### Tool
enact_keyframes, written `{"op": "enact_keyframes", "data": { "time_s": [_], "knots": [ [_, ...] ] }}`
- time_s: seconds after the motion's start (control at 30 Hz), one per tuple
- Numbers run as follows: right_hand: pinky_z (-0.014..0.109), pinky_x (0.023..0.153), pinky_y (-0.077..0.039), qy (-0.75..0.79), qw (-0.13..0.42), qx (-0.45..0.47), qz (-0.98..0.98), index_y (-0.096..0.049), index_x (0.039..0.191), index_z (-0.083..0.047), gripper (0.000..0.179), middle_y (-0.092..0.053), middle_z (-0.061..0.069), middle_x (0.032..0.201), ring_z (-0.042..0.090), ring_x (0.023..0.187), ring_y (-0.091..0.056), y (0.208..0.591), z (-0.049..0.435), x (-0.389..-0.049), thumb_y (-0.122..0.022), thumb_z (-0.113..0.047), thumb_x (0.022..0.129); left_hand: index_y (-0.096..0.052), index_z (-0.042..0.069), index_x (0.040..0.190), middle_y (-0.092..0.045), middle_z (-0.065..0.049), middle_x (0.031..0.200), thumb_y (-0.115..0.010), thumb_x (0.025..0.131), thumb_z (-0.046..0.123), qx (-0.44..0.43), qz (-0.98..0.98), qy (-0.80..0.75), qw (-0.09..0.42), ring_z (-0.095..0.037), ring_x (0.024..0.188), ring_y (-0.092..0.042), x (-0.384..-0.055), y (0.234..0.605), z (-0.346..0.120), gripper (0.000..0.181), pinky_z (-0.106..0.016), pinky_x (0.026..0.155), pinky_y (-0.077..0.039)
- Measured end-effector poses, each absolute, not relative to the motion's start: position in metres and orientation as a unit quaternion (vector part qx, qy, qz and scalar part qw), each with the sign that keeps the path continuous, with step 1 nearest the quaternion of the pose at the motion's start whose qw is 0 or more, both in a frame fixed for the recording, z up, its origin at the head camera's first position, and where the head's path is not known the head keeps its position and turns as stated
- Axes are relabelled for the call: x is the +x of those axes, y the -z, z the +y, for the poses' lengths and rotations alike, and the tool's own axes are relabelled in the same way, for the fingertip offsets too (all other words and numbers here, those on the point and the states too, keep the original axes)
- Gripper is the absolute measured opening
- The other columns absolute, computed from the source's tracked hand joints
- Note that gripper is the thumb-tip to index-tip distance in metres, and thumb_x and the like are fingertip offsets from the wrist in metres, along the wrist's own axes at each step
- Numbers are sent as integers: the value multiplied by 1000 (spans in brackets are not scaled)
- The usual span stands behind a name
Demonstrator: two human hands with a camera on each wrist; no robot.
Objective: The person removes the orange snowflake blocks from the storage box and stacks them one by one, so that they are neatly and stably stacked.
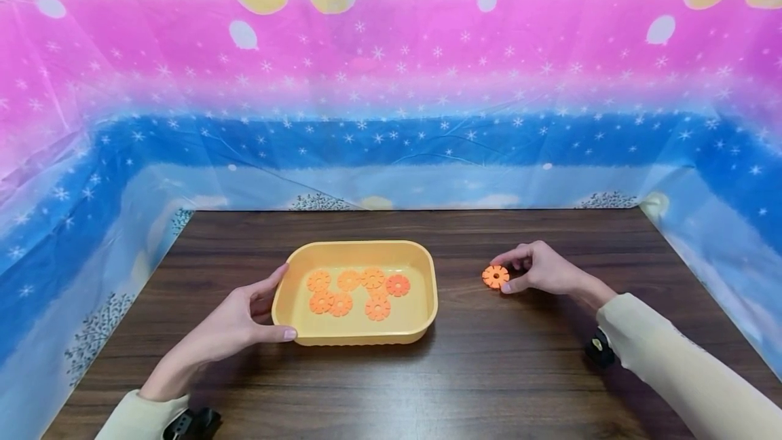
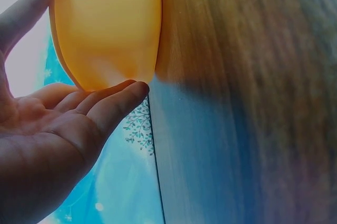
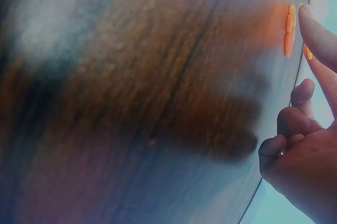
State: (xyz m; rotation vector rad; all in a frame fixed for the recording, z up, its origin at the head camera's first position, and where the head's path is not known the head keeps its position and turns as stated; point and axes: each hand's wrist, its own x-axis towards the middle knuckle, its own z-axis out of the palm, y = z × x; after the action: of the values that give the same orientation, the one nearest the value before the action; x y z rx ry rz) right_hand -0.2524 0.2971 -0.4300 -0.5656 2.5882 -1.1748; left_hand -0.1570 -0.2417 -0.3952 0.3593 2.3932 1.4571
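A yellow rectangular plastic tray [image 1: 360, 338] with rounded corners stands on the table. My left hand [image 1: 229, 321] grips its left end, thumb over the near corner and fingers along the side wall; the left wrist view shows the fingertips [image 2: 138, 89] against the tray wall [image 2: 108, 34]. In the tray lie several orange notched interlocking discs, one of them a redder disc [image 1: 398, 285]. To the right of the tray, my right hand [image 1: 544, 270] pinches another orange notched disc [image 1: 495, 277] between thumb and forefinger. Edge-on in the right wrist view, this disc [image 3: 289, 30] is close over the table.
Dark wood-grain table [image 1: 391, 392] lies under everything. A printed cloth [image 1: 391, 141] in pink and blue hangs along the table's back and sides. Black wrist cameras [image 1: 600, 348] sit at both cuffs.
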Motion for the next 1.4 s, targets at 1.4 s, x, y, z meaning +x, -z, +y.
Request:
{"op": "enact_keyframes", "data": {
  "time_s": [1.4],
  "knots": [
    [30,67,-31,351,104,-227,903,-77,125,-7,47,-51,7,83,20,79,-39,430,294,-253,-91,-21,82,-16,5,167,-21,-25,169,-89,84,20,129,835,-512,156,-43,142,-47,-156,396,-243,111,-34,98,-57]
  ]
}}
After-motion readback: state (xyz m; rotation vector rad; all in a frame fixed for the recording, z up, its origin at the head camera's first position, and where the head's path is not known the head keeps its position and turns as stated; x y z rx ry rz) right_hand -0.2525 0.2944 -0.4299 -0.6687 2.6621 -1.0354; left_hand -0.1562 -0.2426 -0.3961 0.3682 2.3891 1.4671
